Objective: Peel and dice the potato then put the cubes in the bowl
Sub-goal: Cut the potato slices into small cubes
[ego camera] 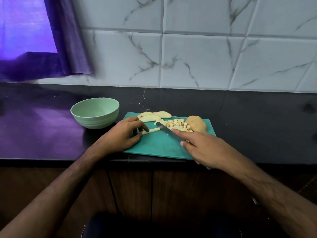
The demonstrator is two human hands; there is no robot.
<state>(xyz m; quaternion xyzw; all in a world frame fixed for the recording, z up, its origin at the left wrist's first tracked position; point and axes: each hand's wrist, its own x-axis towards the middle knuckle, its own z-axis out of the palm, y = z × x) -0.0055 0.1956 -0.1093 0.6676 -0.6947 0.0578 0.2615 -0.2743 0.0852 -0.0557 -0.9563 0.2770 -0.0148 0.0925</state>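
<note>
Dicing in hand. Potato strip (151, 131) pinned on cutting board (159, 146) by left hand (126, 133); knife (169, 132) gripped by right hand (204, 148), blade at strip's right end. Cubes (178, 126) heaped behind blade; bowl (95, 112) far-left, nothing seen in it. Next, judged: short crosswise cuts.

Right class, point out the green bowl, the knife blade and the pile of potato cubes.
green bowl (96, 120), head view, on its outer wall.
knife blade (167, 130), head view, on the flat of the blade.
potato cubes (179, 126), head view, on the middle of the pile.
</note>
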